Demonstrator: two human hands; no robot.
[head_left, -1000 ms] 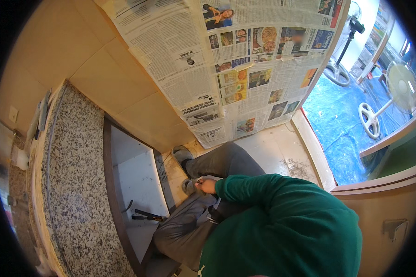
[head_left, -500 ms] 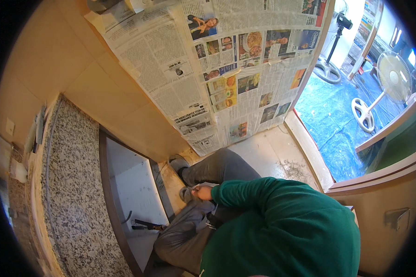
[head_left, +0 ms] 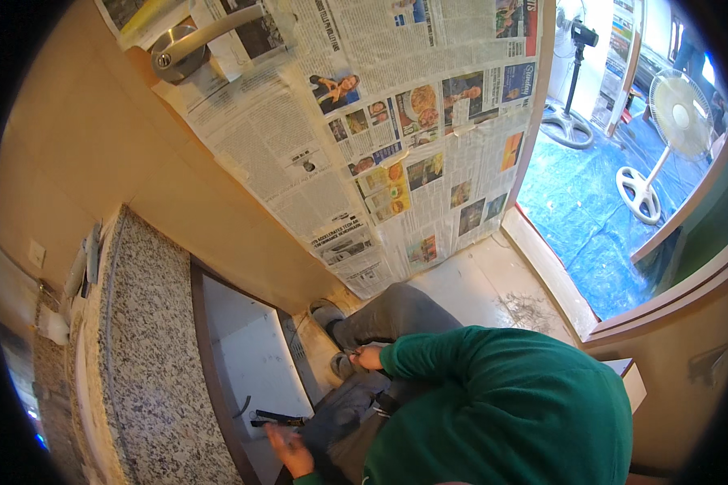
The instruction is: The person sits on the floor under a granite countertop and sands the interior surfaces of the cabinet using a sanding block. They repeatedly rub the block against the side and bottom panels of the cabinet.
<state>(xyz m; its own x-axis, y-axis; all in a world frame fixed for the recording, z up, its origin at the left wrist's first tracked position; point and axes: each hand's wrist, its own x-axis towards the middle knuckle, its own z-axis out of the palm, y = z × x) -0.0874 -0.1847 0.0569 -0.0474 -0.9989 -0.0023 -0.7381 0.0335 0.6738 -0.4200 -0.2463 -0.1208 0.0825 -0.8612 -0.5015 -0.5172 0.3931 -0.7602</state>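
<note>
My left hand [head_left: 289, 453] reaches in at the lower edge with fingers spread, over the white cabinet floor [head_left: 255, 356]. Just beyond its fingertips lies a black tool with a yellowish mark [head_left: 281, 419]; whether they touch is unclear. A short dark curved piece [head_left: 243, 406] lies beside that tool. My right hand [head_left: 367, 357] is closed near my grey-trousered knee, above one of my grey shoes [head_left: 342, 368]. Something small and dark seems to stick out of its fingers, too small to name. Green sleeves cover both arms.
A speckled granite countertop [head_left: 150, 347] runs along the left above the cabinet. Ahead stands a door [head_left: 299, 202] covered in newspaper, with a metal lever handle [head_left: 210, 36]. Through the doorway at right, blue sheeting [head_left: 574, 210] covers the floor under a pedestal fan [head_left: 679, 109].
My left hand has come into view at the lower edge, beside the black tool. My right hand stays closed by the shoe. The view has shifted, showing more of the door handle.
</note>
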